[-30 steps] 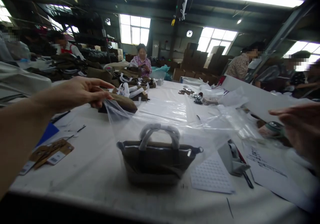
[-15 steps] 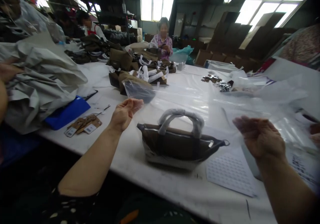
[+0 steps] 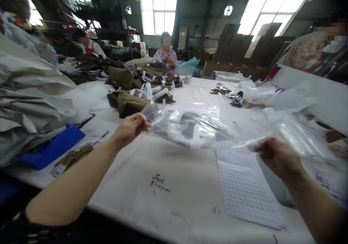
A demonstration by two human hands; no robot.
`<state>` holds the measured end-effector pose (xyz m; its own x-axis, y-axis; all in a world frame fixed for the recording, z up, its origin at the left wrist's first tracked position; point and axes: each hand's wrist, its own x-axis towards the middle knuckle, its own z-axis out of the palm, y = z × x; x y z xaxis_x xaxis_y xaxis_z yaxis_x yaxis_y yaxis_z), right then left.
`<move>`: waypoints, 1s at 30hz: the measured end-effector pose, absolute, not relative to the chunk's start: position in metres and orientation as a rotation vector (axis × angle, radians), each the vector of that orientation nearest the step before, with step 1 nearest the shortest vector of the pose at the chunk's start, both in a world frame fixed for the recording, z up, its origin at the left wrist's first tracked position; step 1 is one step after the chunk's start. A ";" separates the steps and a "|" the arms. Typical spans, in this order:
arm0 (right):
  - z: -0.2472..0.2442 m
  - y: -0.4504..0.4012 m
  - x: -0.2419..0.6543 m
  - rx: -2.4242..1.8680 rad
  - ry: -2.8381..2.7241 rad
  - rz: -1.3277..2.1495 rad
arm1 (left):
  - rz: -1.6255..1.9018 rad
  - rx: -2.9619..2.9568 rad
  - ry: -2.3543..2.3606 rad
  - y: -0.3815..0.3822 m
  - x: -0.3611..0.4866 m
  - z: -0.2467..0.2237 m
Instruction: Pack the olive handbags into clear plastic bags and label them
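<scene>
My left hand [image 3: 133, 127] pinches one corner of a clear plastic bag [image 3: 165, 126]. On the other side, the closed fingers of my right hand [image 3: 280, 157] grip the plastic's opposite corner. The film is stretched between both hands, above the table. Blurred dark grey and white shapes [image 3: 191, 128] show through it; whether they are the handbag from before, I cannot tell. Beneath my right hand lies a printed sheet [image 3: 247, 189]. Handwriting [image 3: 160, 184] marks the white table surface [image 3: 141, 204] in front of me.
Brown handbags [image 3: 136, 99] with wrapped handles are heaped beyond my left hand. To the left lie grey fabric [image 3: 32, 91], a blue piece [image 3: 51, 149] and brown tags [image 3: 73, 157]. Small metallic items [image 3: 221, 90] and more plastic film [image 3: 301, 131] are at right. Several people work around the table.
The upright dark handbag with wrapped handles no longer shows standing between my hands. The plastic is now pulled taut and crumpled across, farther from me. My right hand's fingers have closed on it.
</scene>
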<state>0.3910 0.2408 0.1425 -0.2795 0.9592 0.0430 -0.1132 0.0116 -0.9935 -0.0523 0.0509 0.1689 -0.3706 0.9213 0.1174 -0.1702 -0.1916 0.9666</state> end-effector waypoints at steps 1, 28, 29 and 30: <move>0.115 0.228 0.398 -1.006 -1.411 1.497 | 1.583 0.945 1.277 0.040 -0.048 0.143; -0.049 0.160 0.513 -1.473 -1.958 0.516 | 0.825 0.892 1.185 0.174 0.283 0.091; -0.058 0.160 0.513 -1.501 -2.016 0.424 | 0.910 0.700 1.355 0.187 0.302 0.071; -0.066 0.159 0.513 -1.533 -2.064 0.346 | 0.935 0.626 1.443 0.198 0.315 0.053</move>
<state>0.5134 0.1586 -0.0658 -0.2068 0.9411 0.2676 0.8022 0.3197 -0.5043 0.3145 0.1984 0.0527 -0.1094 0.8325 -0.5431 -0.1550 0.5254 0.8366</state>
